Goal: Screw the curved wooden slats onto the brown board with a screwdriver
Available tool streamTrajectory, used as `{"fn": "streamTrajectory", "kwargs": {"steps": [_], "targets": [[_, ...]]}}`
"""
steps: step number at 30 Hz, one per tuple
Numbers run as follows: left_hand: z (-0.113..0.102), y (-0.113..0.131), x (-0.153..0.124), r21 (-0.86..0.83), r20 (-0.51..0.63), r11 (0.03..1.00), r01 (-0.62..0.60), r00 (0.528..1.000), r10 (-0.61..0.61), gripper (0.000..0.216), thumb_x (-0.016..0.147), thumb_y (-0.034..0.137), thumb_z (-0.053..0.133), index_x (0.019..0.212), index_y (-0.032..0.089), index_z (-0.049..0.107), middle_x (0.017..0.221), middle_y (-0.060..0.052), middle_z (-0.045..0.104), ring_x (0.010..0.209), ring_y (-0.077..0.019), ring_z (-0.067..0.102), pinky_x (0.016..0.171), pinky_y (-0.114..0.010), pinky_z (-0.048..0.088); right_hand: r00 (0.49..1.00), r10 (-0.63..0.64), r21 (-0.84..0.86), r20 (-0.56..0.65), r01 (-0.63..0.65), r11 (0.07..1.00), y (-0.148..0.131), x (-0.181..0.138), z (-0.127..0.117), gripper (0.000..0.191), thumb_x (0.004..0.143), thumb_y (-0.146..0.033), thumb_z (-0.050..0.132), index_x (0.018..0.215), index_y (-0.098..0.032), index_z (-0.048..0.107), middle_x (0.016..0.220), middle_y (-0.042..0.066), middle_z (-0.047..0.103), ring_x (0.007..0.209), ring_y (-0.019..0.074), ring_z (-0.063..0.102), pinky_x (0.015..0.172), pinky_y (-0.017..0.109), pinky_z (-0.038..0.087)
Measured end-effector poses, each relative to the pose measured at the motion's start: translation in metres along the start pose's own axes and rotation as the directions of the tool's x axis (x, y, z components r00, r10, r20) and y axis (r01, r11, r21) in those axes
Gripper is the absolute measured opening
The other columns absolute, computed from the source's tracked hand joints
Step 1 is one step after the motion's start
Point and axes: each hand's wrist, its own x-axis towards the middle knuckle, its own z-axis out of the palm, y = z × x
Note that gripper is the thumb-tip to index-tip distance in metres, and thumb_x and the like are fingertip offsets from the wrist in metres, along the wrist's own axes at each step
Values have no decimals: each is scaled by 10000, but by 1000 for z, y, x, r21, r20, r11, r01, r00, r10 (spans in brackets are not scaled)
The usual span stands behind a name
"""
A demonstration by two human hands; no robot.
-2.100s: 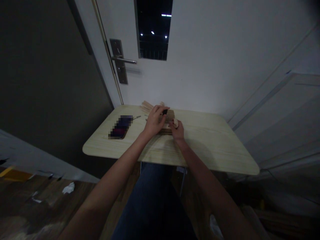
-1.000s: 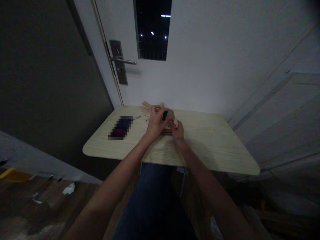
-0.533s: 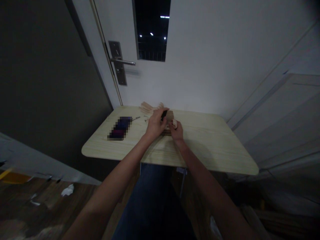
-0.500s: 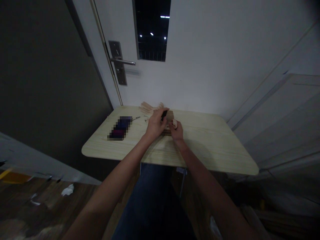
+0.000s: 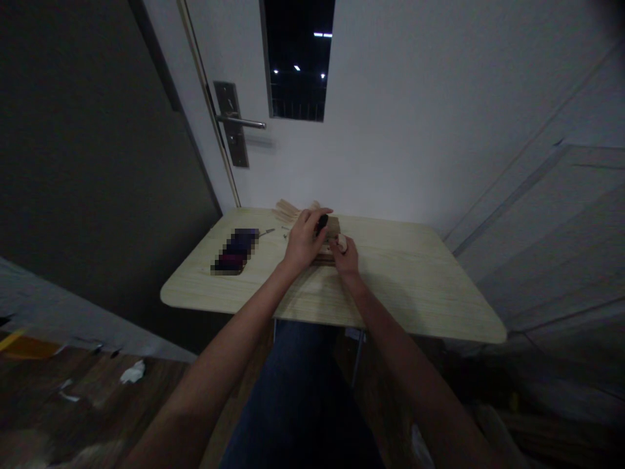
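My left hand curves its fingers and thumb around a small black object, whose kind I cannot make out. Just right of it stands a brownish block. My right hand is closed on a small pale wooden piece with a rounded end. Below and between both hands lies a flat, layered brown wooden piece on the table, partly covered by the fingers. Pale wooden strips are fanned out behind my left hand.
The light wood table stands against a white door with a metal handle. On its left lie a pixelated dark rectangle, a thin pen-like tool and small screw-like bits. Crumpled white paper is on the floor.
My left hand's fingers have shifted slightly around the black object, showing more of it. My right hand stays almost in place with the pale wooden piece.
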Motion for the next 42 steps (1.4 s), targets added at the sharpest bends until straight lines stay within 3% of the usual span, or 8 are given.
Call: {"fn": "streamTrajectory", "kwargs": {"steps": [7,13,17,27,30,34,38,42], "targets": [[1,-4,-3,-36,-13,999,-19,1000,19,408,857,52,439,1228,170,561,1170,-92,657,1073,-193,614,950,-343,509,1000,4,-4,-4,-4,1000,-1,0,1,396,764,-536,630,948,-188,589,971,87,656,903,221,603,911,437,497],[2,-2,2,28,-84,1000,-5,996,7,219,878,180,610,1094,201,630,1053,-63,581,974,-182,603,885,-337,525,1000,10,-1,-3,-10,1000,0,0,1,431,765,-550,625,994,-186,582,1003,100,663,912,223,608,901,428,499],[4,-2,3,48,-87,999,26,996,-22,185,877,143,593,1048,198,635,1004,-58,571,931,-184,599,863,-339,531,1000,4,-1,-4,-4,1000,-1,-1,1,415,765,-549,625,979,-197,576,983,86,658,893,215,600,893,415,494],[0,-3,1,29,-20,1000,-10,1000,11,380,885,83,439,1234,164,567,1174,-112,656,1096,-219,606,980,-388,501,1000,-12,-5,-12,12,1000,0,-1,1,390,773,-536,616,974,-204,579,979,74,648,914,217,590,928,429,480],[0,-1,4,26,-8,999,-21,1000,21,310,906,142,510,1193,182,620,1132,-95,641,1064,-208,607,977,-377,498,1000,-11,-3,-11,11,1000,0,-1,1,388,767,-540,612,949,-199,572,978,81,647,914,222,591,939,443,476],[2,0,8,73,-91,997,38,995,-31,215,858,194,658,1071,201,686,1055,-74,570,963,-192,591,898,-357,519,1000,-7,-8,-4,7,1000,-2,0,1,400,755,-541,619,942,-190,575,964,84,651,894,220,593,919,444,492],[2,-1,9,65,-61,997,50,997,-46,211,884,134,588,1064,192,682,1000,-67,581,917,-185,602,862,-339,534,1000,-6,-10,-2,6,1000,-3,-1,1,410,768,-534,612,974,-180,581,969,90,657,877,217,601,901,442,502],[1,-3,6,71,-32,997,19,999,-16,307,915,103,474,1174,185,615,1098,-93,643,1024,-210,617,934,-366,520,1000,-18,-14,-1,18,1000,0,-1,1,393,780,-526,614,985,-193,582,992,88,663,902,218,610,900,434,505]]}}
